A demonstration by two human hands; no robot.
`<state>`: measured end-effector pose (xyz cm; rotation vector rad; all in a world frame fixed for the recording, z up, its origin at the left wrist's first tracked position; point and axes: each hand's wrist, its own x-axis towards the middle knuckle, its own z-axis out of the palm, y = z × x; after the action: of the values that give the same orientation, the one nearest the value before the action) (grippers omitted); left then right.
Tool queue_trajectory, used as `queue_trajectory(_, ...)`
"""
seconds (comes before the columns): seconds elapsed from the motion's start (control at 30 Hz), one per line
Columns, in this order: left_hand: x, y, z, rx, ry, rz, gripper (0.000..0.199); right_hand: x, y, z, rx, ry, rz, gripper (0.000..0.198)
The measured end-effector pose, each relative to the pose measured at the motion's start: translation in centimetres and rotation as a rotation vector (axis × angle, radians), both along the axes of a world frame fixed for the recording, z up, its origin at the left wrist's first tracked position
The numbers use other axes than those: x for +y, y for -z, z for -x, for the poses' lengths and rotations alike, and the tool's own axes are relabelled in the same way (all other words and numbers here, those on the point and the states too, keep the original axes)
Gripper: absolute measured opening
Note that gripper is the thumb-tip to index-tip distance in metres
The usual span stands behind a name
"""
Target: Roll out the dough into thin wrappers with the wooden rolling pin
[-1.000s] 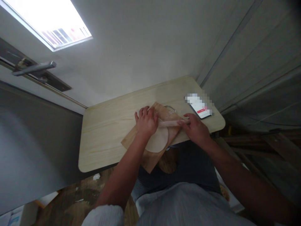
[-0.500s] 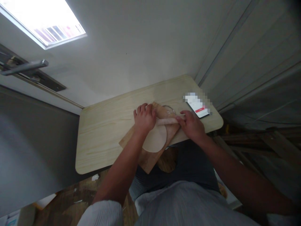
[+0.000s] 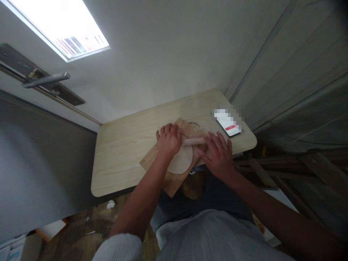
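While the left hand (image 3: 169, 139) lies palm down over the left end of a pale roller (image 3: 193, 141), the right hand (image 3: 217, 154) spreads its fingers at the other end. Its fingertips reach the roller's right end, and its thumb stands apart from the fingers, pointing toward the dough (image 3: 181, 159); that hand is not closed around anything. Whether the left fingers curl round the roller or only press on it I cannot tell, since the back of the hand hides them. The two hands are apart, with the bare middle of the roller between them.

The roller lies across the far edge of the dough, a flat, pale round sheet. Under both is a brown board (image 3: 171, 185), set at a slant on the table (image 3: 122, 152), with its near corner jutting past the table's front edge. A metal ring (image 3: 195, 125) shows just beyond the board, near the roller's right end.

To the right of the board, farther back on the table, lies a phone (image 3: 228, 125) with its screen lit, partly blurred into blocks. Behind the table rises a white door (image 3: 152, 79) with a bright pane (image 3: 73, 25) and a metal handle (image 3: 49, 79). On the floor (image 3: 92, 232), below the table's left part, lies a white scrap (image 3: 110, 204).
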<state>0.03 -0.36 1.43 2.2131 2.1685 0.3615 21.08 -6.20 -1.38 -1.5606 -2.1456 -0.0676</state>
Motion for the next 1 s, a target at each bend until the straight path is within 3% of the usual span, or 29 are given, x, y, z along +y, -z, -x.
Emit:
queue_trajectory(0.17, 0.7, -0.1, 0.1, -0.002, 0.005, 0.035, 0.043, -0.6, 1.0, 0.0, -0.019, -0.009, 0.042, 0.069)
queue_trajectory(0.63, 3.9, -0.1, 0.2, -0.019, -0.024, -0.022, 0.042, 3.6, 1.2, 0.5, -0.037, -0.029, 0.071, 0.076)
queue_trajectory(1.0, 1.9, 0.1, 0.2, -0.008, -0.005, -0.059, 0.040, 1.3, 1.2, 0.0, -0.048, -0.039, 0.039, 0.076)
